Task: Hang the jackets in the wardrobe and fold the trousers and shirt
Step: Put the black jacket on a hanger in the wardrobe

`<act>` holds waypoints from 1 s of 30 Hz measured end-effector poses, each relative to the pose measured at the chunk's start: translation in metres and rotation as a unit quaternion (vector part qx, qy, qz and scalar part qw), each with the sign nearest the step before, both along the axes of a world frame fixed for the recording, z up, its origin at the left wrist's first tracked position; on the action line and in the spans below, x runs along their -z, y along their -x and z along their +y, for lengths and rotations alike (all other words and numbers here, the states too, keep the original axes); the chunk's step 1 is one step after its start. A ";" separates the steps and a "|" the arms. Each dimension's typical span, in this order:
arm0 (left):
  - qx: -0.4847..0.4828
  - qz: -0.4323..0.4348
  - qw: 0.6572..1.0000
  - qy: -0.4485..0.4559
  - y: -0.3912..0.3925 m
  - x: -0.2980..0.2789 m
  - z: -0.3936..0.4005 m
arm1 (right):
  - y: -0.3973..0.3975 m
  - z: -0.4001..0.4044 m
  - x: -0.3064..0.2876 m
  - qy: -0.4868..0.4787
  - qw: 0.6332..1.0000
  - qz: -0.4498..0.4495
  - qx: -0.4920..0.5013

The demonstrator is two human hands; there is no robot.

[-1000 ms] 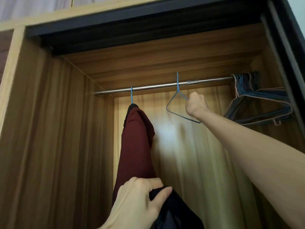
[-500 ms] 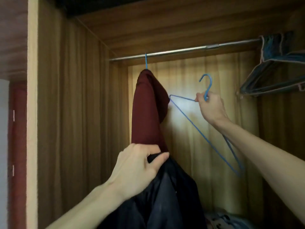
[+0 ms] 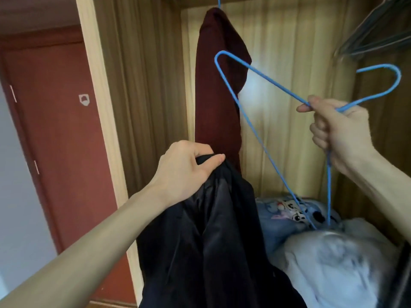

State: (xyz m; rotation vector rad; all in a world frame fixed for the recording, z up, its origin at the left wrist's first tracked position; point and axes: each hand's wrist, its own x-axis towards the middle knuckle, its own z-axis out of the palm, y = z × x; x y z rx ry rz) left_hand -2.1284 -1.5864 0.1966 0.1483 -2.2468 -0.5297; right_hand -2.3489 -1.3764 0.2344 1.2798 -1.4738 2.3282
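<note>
A black jacket [image 3: 211,236] hangs from a person's left hand [image 3: 186,167] in front of an open wooden wardrobe [image 3: 142,85], the fingers and thumb curled tight round a bunch of the dark, slightly shiny cloth at its top while the rest drapes down out of view at the bottom edge. The right hand [image 3: 338,132] grips an empty blue wire hanger [image 3: 251,121] near the base of its hook, fingers wrapped round the wire; the hanger is tilted, with one corner up by the maroon garment and another down over the bedding below. Just behind the left hand, a maroon jacket [image 3: 218,85] hangs inside the wardrobe from another blue hanger hook [image 3: 219,1], whose top runs out of frame. At the upper right, a cluster of dark hangers [image 3: 375,34] shows blurred against the wardrobe's side. On the wardrobe floor lie a pale blue printed bundle [image 3: 287,216] and, beside it, blurred white fabric [image 3: 338,263]. To the left of the wardrobe stands a reddish-brown door [image 3: 60,130] bearing a small pale shield-shaped mark.
</note>
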 end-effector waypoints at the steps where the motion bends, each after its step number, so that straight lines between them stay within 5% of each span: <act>1: 0.003 -0.007 1.000 -0.002 -0.007 0.006 -0.003 | -0.010 0.003 0.011 -0.015 0.999 -0.013 -0.038; 7: -0.005 -0.087 0.996 -0.024 -0.042 0.040 -0.021 | -0.043 0.026 0.066 -0.215 0.960 -0.089 -0.156; 14: -0.044 -0.139 0.989 -0.012 -0.064 0.055 -0.021 | -0.069 0.035 0.085 -0.446 0.884 0.037 -0.134; 22: -0.186 -0.165 0.950 0.187 -0.074 0.057 0.001 | -0.099 0.018 0.084 -0.449 0.890 0.015 -0.078; 26: -0.211 -0.137 0.946 0.205 -0.069 0.060 0.022 | -0.126 -0.011 0.102 -0.418 0.896 0.150 -0.009; 30: -0.235 -0.123 0.944 0.196 -0.060 0.071 0.044 | -0.154 -0.044 0.133 -0.348 0.928 0.129 0.000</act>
